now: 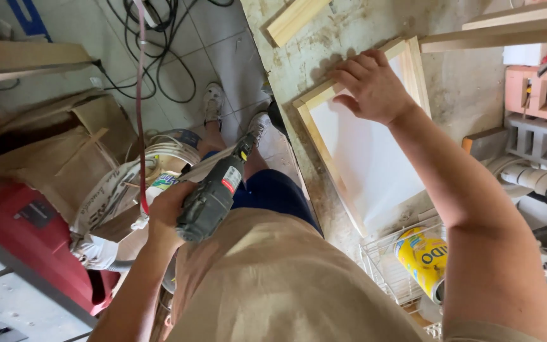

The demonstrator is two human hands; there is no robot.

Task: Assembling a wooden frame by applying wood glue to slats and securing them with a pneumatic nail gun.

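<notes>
Left hand is wrapped tight around the grip of a dark grey power tool, held low beside the hip, clear of the worktop. Its long axis runs diagonally, and its nose points up and away toward the feet and the near corner of the frame, not yet on the wood. A red hose hangs beside it over the tiled floor.

Further out, the right hand lies flat with fingers spread and slightly curled, pressing on the top rail of a pale wooden frame with a white panel inside. That frame rests flat on the dusty worktop, long side running from near right to far left, slightly skewed to the edge.

My read: the frame looks assembled and steadied, while any fastening with the tool is not yet begun here.
</notes>
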